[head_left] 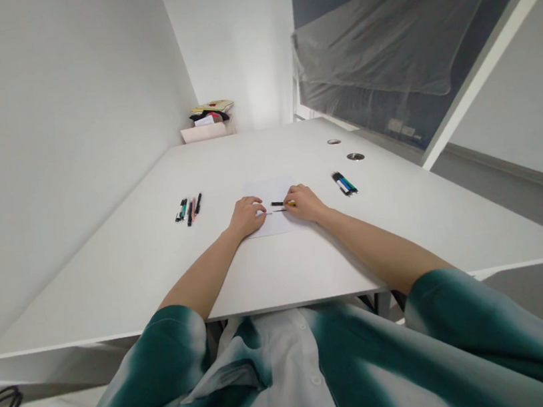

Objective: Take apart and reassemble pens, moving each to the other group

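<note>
A sheet of white paper lies on the table in front of me, under both hands. My left hand rests on its left part, thumb and fingers curled around a thin pale rod that points right. From the right, my right hand is closed at the fingertips on a thin dark rod, its tip close to the pale one. A short black pen part lies just above, close to the right fingertips. A small yellowish bit shows at those fingertips; its kind is too small to tell.
Several pens lie in a group on the left, and several more pens on the right. Two round metal table inserts sit at the right rear. A box with folded cloth stands beyond the far edge. A plastic-draped dark panel leans in at right.
</note>
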Action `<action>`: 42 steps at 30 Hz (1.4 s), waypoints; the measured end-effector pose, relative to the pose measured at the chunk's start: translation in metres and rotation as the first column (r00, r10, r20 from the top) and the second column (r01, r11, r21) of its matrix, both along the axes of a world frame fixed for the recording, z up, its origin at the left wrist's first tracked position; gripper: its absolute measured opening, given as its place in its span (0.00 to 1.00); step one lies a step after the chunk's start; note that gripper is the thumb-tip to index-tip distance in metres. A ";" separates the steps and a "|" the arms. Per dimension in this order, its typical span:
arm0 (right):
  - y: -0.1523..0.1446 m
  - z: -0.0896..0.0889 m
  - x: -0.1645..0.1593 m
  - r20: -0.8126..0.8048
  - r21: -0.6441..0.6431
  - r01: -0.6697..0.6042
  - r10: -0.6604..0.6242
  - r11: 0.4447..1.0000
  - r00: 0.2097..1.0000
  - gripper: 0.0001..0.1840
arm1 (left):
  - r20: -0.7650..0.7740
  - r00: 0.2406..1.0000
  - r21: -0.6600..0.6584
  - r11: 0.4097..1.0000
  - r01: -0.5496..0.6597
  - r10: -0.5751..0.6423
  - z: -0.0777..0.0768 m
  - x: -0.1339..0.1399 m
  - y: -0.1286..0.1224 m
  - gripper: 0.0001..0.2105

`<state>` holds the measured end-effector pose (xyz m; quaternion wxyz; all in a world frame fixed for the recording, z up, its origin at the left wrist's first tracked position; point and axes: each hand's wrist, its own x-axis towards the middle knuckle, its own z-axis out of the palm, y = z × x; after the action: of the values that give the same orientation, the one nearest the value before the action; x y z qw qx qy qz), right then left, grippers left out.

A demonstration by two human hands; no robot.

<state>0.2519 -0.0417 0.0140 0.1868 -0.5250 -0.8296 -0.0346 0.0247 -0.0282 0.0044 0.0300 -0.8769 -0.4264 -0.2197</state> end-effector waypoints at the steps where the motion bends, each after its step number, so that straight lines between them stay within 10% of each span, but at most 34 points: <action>1: -0.001 0.000 -0.002 0.020 -0.002 -0.019 0.020 1.000 1.000 0.13 | -0.001 1.000 0.000 1.000 0.003 -0.003 0.000 0.000 0.000 0.08; 42: -0.006 0.002 -0.010 0.072 -0.024 -0.092 0.093 0.995 0.993 0.13 | 0.026 1.000 -0.041 0.999 0.006 -0.005 0.007 0.002 -0.002 0.09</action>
<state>0.2423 -0.0481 0.0162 0.1522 -0.4862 -0.8597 -0.0365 0.0267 -0.0304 0.0111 0.0060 -0.8756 -0.4289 -0.2222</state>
